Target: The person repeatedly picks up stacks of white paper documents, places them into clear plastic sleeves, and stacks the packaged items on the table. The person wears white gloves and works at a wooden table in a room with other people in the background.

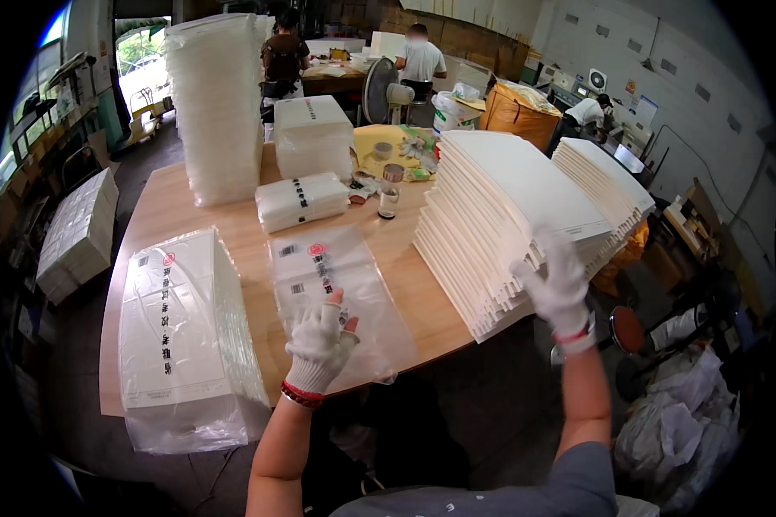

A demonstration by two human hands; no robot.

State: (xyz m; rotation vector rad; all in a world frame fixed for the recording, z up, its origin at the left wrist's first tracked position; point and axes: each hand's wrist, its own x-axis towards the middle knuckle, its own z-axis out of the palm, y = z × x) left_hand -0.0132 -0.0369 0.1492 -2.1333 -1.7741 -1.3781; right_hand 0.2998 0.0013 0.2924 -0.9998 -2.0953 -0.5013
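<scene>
My left hand (317, 343), in a white knit glove with bare fingertips, rests on a flat clear plastic bag (358, 267) with dark and red print. Its fingers are apart and grip nothing visible. My right hand (559, 297), gloved too and blurred by motion, is beside the near edge of a tall stack of white paper (517, 185). The right thumb stands apart from the stretched fingers, and I cannot tell whether they touch the paper. Left of the bag lies a pile of paper packs wrapped in clear plastic (181, 319).
A tall stack of clear bags (215, 112), a wrapped block (313, 138) and a folded bundle of bags (302, 202) stand farther back on the wooden table (151, 207). Tape rolls (389, 203) lie mid-table. A second paper stack (603, 185) is at right. Other people work behind.
</scene>
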